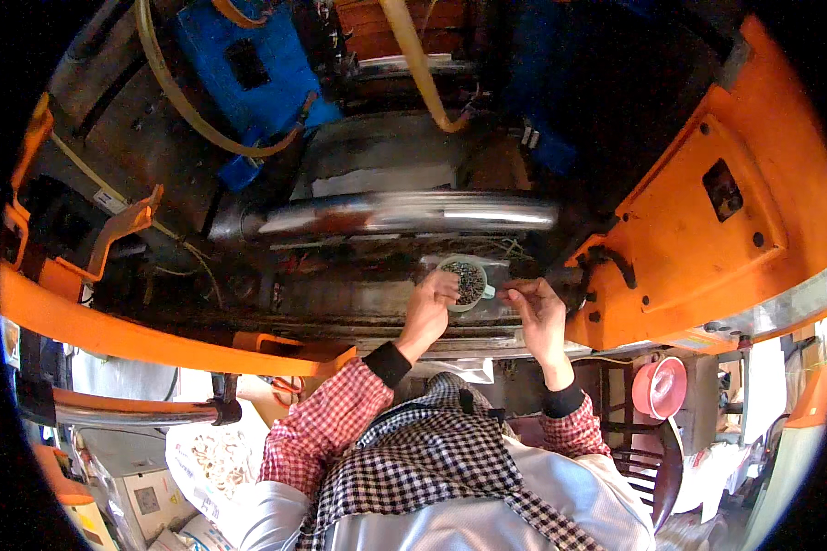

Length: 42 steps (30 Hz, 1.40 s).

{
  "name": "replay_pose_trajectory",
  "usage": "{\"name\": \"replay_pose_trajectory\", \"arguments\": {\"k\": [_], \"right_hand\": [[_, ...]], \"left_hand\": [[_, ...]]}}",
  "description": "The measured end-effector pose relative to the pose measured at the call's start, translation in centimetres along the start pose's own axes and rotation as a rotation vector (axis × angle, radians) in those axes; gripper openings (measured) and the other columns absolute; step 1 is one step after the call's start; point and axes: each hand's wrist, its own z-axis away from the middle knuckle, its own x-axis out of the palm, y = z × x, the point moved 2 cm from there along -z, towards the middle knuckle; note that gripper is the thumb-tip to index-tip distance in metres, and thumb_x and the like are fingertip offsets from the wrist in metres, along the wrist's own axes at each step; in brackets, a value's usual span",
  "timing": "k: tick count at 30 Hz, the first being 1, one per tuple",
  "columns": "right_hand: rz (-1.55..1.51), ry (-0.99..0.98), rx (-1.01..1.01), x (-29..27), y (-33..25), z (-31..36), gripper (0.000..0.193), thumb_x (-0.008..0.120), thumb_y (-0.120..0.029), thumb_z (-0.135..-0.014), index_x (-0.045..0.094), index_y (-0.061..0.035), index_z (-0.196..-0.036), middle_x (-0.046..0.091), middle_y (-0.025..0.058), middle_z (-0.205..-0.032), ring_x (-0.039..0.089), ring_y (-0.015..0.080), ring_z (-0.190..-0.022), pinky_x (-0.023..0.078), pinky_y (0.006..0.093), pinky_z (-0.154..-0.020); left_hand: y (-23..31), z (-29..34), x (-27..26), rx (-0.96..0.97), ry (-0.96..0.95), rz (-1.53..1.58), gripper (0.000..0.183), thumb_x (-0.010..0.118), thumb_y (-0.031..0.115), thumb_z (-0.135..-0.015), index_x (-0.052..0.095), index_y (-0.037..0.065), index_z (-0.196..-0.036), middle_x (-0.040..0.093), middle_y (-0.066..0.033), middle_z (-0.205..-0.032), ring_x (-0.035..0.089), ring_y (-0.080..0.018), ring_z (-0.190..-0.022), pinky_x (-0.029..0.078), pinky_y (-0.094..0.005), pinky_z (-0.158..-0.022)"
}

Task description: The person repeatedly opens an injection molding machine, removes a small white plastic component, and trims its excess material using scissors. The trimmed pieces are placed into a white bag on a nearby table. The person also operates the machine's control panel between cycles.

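A pale green cup [470, 306] filled with many small, shiny dark pieces stands on a flat ledge of the machine, its handle towards the right. My left hand [432, 306] is at the cup's left rim, fingers curled in over the small pieces; what its fingertips hold is hidden. Just right of the cup handle, apart from it, my right hand [539, 315] is raised with thumb and fingertips pinched together. Anything between those fingertips is too small to make out.
A thick polished metal bar [404, 212] crosses beyond the cup. Orange machine guards flank me, one panel [698, 239] at right and a rail [156, 323] at left. Yellowish hoses [421, 69] hang ahead. Behind at right are a pink basin [648, 390] and a dark chair [668, 468].
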Motion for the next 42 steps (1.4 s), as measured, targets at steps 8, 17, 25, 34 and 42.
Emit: {"name": "replay_pose_trajectory", "arguments": {"k": [8, 17, 25, 34, 42], "right_hand": [[-0.005, -0.094, -0.091, 2.1, 0.1, -1.0, 0.012, 0.06, 0.005, -0.081, 0.049, 0.0005, -0.082, 0.063, 0.0103, -0.089, 0.062, 0.0143, -0.082, 0.05, 0.0267, -0.072], [-0.111, 0.057, -0.42, 12.2, -6.6, -13.6, 0.01, 0.064, -0.008, -0.08, 0.067, 0.0017, -0.081, 0.067, 0.008, -0.082, 0.06, 0.0104, -0.071, 0.047, 0.0239, -0.065], [-0.109, 0.431, -0.728, 21.6, -16.7, -32.9, 0.016, 0.061, -0.005, -0.08, 0.063, 0.005, -0.093, 0.066, 0.0144, -0.084, 0.065, 0.0232, -0.079, 0.048, 0.0298, -0.073], [0.023, 0.635, -0.719, 25.1, -22.3, -41.4, 0.027, 0.065, -0.012, -0.076, 0.066, -0.004, -0.102, 0.066, 0.0176, -0.088, 0.064, 0.0304, -0.082, 0.048, 0.0368, -0.075], [-0.02, 0.591, -0.663, 25.9, -23.1, -42.3, 0.027, 0.065, -0.015, -0.077, 0.066, -0.0056, -0.102, 0.066, 0.0166, -0.086, 0.064, 0.031, -0.081, 0.049, 0.0378, -0.073]], "left_hand": [[0.2, -1.4, 1.6, 0.437, -0.026, -0.903, 0.03, 0.047, -0.009, -0.075, 0.048, -0.002, -0.105, 0.048, -0.0218, -0.1, 0.047, -0.0415, -0.094, 0.039, -0.0456, -0.078], [8.2, 5.0, -2.1, 0.395, 0.133, -0.87, 0.019, 0.053, 0.002, -0.082, 0.056, 0.001, -0.101, 0.054, -0.0177, -0.102, 0.052, -0.0353, -0.096, 0.044, -0.0384, -0.082], [11.5, 12.9, -6.3, 0.279, 0.044, -0.93, 0.019, 0.055, 0.004, -0.081, 0.06, 0.0, -0.1, 0.059, -0.017, -0.092, 0.057, -0.0338, -0.087, 0.047, -0.0371, -0.074], [12.8, 16.6, -7.7, -0.008, 0.197, -0.821, 0.023, 0.063, 0.003, -0.078, 0.062, 0.002, -0.101, 0.062, -0.0182, -0.091, 0.062, -0.0294, -0.085, 0.049, -0.0327, -0.073], [12.1, 16.0, -7.9, 0.017, 0.195, -0.95, 0.023, 0.063, 0.008, -0.078, 0.063, 0.005, -0.102, 0.062, -0.017, -0.086, 0.061, -0.0312, -0.079, 0.05, -0.0354, -0.07]]}}
